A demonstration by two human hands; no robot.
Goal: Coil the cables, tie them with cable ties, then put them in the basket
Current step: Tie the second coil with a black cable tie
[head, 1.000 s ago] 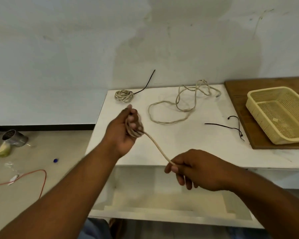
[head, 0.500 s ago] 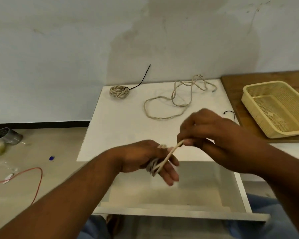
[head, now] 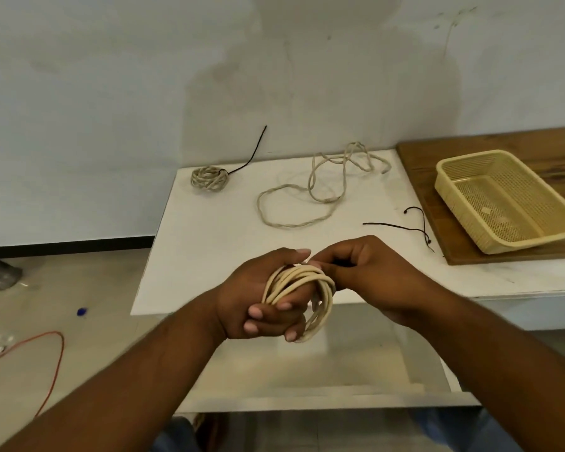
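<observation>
The cable (head: 320, 288) is looped round the left hand's (head: 255, 298) curled fingers, over the table's (head: 209, 243) front edge, and the right hand (head: 369, 275) pinches the coil's top. Light and springy, it would likely unwind unless gripped across all loops.
</observation>
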